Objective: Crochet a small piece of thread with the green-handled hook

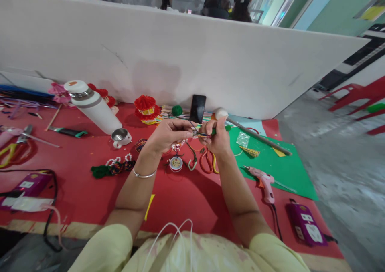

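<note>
My left hand is closed in a pinch above the middle of the red table, with a thin dark thread at its fingertips. Close beside it, my right hand grips a small yarn piece, partly green and partly multicoloured; fingers hide most of it. Both hands' fingertips nearly meet. Just below them lie a small thread spool, a pair of red and yellow scissors, and a green twisted strand with a pale hooked end.
Left stand a white bottle, its metal cup and a beaded yarn braid. A phone leans on the white partition. Right, a pink glue gun lies near a purple box. A grey rod crosses green card.
</note>
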{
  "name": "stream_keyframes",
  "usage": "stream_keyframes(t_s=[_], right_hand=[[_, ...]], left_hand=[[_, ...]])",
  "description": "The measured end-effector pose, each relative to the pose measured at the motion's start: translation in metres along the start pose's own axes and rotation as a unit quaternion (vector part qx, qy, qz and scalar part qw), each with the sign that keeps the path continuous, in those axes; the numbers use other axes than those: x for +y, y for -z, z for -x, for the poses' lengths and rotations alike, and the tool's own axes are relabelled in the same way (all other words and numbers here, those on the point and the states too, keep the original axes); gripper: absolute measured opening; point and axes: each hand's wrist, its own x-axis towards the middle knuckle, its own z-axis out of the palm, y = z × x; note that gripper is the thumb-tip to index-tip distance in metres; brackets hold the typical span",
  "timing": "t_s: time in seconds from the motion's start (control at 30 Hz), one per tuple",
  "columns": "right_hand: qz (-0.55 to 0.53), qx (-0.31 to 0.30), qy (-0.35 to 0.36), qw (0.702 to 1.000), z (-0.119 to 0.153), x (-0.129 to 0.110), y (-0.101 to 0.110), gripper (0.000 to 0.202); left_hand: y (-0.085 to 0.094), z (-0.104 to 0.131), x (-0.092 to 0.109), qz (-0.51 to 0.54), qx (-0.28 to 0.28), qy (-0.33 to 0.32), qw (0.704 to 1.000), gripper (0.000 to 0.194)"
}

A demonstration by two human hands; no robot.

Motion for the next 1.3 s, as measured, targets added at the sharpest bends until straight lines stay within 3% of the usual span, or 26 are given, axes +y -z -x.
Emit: stream_keyframes(t_s=[0.47,0.7,0.9,1.07,1.3], right_hand=[[0.035,0.036,-0.001,0.999,0.003,-0.001,-0.003,0.071],[0.104,0.077,0.066,0.989,0.008,-0.001,-0.007,0.071],[0.155,0.055,0.119,0.979,0.013,-0.002,-0.005,0.065],[0.26,0.05,0.187,0.946,0.018,-0.002,-0.005,0.063],[0.409,0.013,0.34,0.846,0.017,0.004,-0.006,0.037]], left_hand=[[-0.002,0.0,0.004,-0.013,0.017,0.003,1.0,0.027],[-0.001,0.0,0.003,-0.02,0.035,-0.005,0.999,0.031],[-0.001,0.001,0.005,-0.023,0.051,-0.028,0.998,0.028],[-0.003,0.0,0.006,-0.027,0.068,-0.031,0.997,0.029],[-0.021,-0.006,-0.001,0.111,0.122,-0.026,0.986,0.038]])
